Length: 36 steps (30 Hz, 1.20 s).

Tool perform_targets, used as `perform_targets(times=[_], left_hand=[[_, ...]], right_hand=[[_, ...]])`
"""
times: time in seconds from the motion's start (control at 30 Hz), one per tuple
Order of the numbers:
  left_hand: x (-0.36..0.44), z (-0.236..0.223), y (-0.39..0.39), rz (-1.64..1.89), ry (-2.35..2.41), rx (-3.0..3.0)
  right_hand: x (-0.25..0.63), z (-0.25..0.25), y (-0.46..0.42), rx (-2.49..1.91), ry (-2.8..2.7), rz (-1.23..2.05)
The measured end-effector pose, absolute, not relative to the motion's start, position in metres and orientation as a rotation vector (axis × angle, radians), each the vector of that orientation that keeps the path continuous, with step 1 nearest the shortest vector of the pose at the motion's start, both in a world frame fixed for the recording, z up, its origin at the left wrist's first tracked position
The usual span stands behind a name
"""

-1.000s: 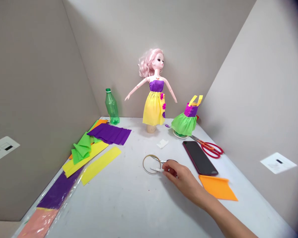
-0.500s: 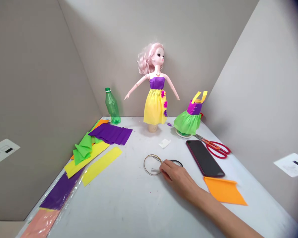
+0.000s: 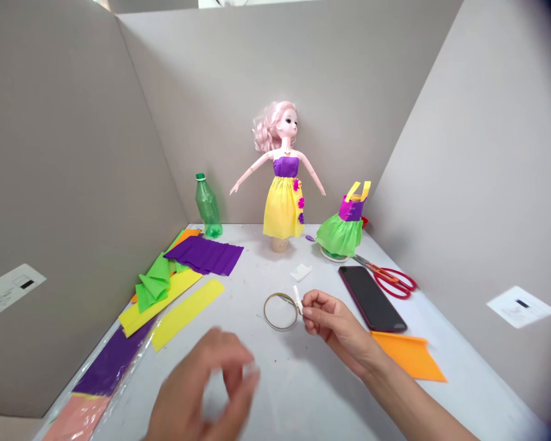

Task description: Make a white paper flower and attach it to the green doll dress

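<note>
My right hand (image 3: 326, 315) pinches a short, thin white stick (image 3: 298, 299) between thumb and fingers, upright and tilted a little to the left. Its exact kind I cannot make out. Just left of those fingers a tape ring (image 3: 281, 312), thin and brown, lies on the table, with a thin metal blade across its upper part. My left hand (image 3: 206, 386), blurred by motion, hovers over the near table with curled fingers and a gap between thumb and forefinger. Nothing shows in it. Beyond the ring lies a crumpled white scrap (image 3: 300, 272).
A doll (image 3: 283, 205) in a yellow skirt stands at the back, between a green bottle (image 3: 207, 208) and a small green-skirted dress (image 3: 340, 233). Red-handled scissors (image 3: 392, 283), a phone (image 3: 371, 299) and orange paper (image 3: 408, 355) lie right; a yellow strip (image 3: 188, 313) and purple paper (image 3: 206, 256) left.
My right hand has lifted the white stick from beside the tape ring and turned it upright. My left hand has come into view from below. The camera view has tilted up slightly.
</note>
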<state>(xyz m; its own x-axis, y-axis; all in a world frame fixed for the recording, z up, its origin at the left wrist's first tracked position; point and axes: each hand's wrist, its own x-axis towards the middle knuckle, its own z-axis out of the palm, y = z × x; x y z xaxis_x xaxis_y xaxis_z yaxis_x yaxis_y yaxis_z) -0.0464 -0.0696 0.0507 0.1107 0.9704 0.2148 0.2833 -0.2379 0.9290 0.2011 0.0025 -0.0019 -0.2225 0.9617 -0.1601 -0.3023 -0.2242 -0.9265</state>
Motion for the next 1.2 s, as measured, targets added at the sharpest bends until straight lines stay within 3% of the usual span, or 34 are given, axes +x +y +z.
perform_targets(times=[0.13,0.27,0.43,1.2], left_hand=[[-0.012,0.048,0.002,1.09,1.132,1.437],[0.006,0.022,0.032,0.96,0.972,1.292],[0.008,0.001,0.029,0.884,0.921,1.245],[0.0,-0.011,0.022,0.774,0.753,1.149]], right_hand=[[0.196,-0.003,-0.003,-0.826,-0.872,1.812],[0.197,-0.007,-0.004,-0.813,-0.888,1.789],[0.2,-0.011,-0.005,-0.849,-0.952,1.753],[0.191,-0.017,-0.007,-0.897,-0.869,1.892]])
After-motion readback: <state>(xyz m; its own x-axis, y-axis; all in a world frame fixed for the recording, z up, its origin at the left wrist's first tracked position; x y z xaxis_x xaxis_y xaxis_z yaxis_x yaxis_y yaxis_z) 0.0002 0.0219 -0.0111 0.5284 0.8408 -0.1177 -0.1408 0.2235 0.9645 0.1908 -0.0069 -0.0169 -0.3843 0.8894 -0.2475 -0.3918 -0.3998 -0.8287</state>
